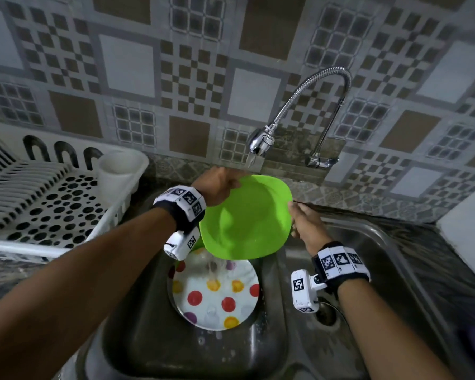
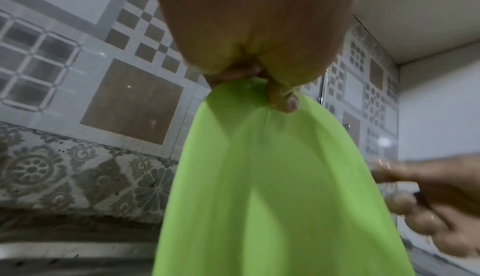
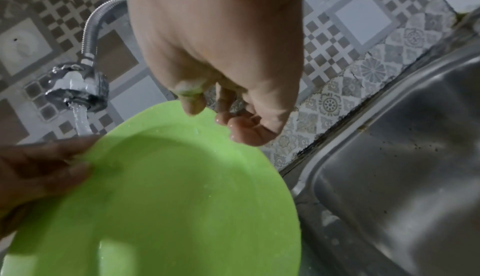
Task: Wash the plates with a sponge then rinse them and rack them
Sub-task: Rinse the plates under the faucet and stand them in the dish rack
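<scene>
My left hand (image 1: 225, 185) pinches the top left rim of a bright green plate (image 1: 247, 215), its thumb lying on the plate's face in the left wrist view (image 2: 283, 99). The plate hangs tilted over the sink under the running faucet (image 1: 259, 141). Water runs off its lower edge onto a white plate with coloured dots (image 1: 214, 297) lying in the basin. My right hand (image 1: 296, 218) is at the green plate's right rim, wet, fingers (image 3: 244, 130) loosely curled and holding nothing. No sponge is in view.
A white dish rack (image 1: 39, 204) with a white cup (image 1: 118, 171) stands on the counter at the left. The steel sink (image 1: 381, 256) has a drain (image 1: 325, 314) under my right wrist. A white object (image 1: 466, 237) sits at the right edge.
</scene>
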The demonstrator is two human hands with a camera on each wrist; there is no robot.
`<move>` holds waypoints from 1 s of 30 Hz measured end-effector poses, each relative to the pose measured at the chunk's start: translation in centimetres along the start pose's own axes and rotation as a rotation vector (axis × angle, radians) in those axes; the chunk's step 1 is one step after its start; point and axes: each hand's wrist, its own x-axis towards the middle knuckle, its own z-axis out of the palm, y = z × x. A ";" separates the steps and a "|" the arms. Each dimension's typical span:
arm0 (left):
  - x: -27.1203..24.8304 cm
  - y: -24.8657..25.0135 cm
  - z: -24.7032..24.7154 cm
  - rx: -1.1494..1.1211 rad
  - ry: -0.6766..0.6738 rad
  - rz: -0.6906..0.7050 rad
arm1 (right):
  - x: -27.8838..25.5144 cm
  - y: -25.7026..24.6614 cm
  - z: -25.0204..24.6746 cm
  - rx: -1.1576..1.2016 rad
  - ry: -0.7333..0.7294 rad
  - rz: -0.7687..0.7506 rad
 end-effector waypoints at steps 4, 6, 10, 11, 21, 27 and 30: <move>0.7 0.0 -1.3 -0.033 -0.068 -0.039 | 0.1 0.1 0.0 -0.164 -0.054 -0.153; 0.6 -0.6 -1.6 -0.106 -0.074 -0.068 | 0.0 -0.4 0.3 -0.177 -0.105 -0.207; -0.4 -1.6 -2.7 -0.354 -0.048 -0.140 | -0.2 -2.1 1.7 -0.142 -0.236 -0.281; -0.7 -2.0 -3.1 -0.395 -0.022 -0.166 | -0.2 -2.5 2.1 -0.151 -0.242 -0.303; -5.1 -4.9 -4.5 -0.353 0.092 -0.315 | 0.0 -1.6 2.7 -0.067 -0.141 -0.203; -4.5 -3.2 0.0 -0.366 0.104 -0.257 | -0.3 0.6 -0.1 -0.233 -0.149 -0.195; -3.0 -1.9 1.6 -0.272 0.072 -0.211 | 0.0 1.9 -2.7 -0.337 -0.176 -0.233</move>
